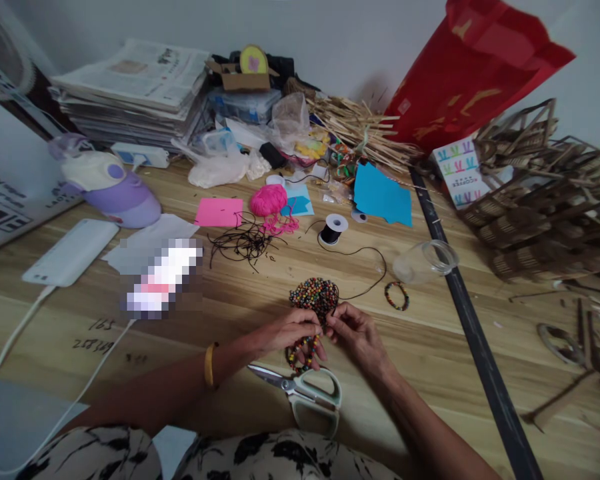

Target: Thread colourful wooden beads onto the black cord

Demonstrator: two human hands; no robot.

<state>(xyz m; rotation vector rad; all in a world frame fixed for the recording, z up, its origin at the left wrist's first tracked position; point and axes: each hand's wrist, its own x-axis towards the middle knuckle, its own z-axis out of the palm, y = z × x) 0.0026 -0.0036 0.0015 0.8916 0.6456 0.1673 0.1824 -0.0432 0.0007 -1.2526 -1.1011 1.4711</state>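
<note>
Beaded strand (pixel 304 353) is held at left hand (pixel 296 331), fingers curled, partly closed; the beads hang below the fingers. Thumb and fingertip of right hand (pixel 356 331) are pinched nearly shut beside the bead pile (pixel 314 293) (what is pinched, too small to tell). Both hands are placed close together over the wooden table (pixel 480 427), at the near edge of the pile. Scissors (pixel 300 393) are laid just below the hands, blades slightly parted. Black cord spool (pixel 333 229) is stood beyond the pile, some cord unwound. Beaded bracelet (pixel 397 296) is seen to the right, near glass jar (pixel 425 261) (jar tipped on its side).
</note>
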